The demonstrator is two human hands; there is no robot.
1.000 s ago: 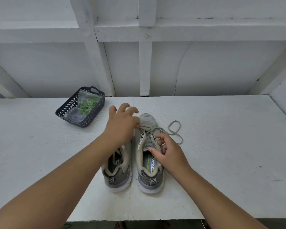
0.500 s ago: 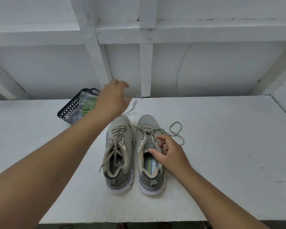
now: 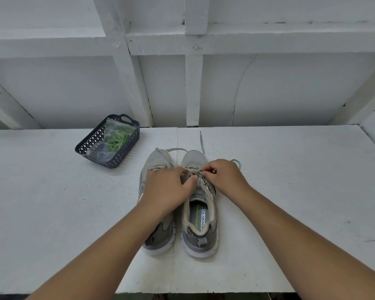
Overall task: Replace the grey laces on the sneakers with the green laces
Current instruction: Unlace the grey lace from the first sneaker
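Both hands are down on the pair of grey mesh sneakers (image 3: pixel 198 204) standing side by side, toes toward the wall, on the white painted table (image 3: pixel 290 191). The left hand (image 3: pixel 168 189) lies over the left shoe, its fingers curled in on the grey lace (image 3: pixel 192 171) of the right shoe. The right hand (image 3: pixel 222 177) has fingertips pinched on that same lace. One loose lace end trails beyond the toes. Left of the sneakers and well apart, the green laces (image 3: pixel 117 139) sit bagged in clear plastic inside a dark perforated plastic basket (image 3: pixel 91 141).
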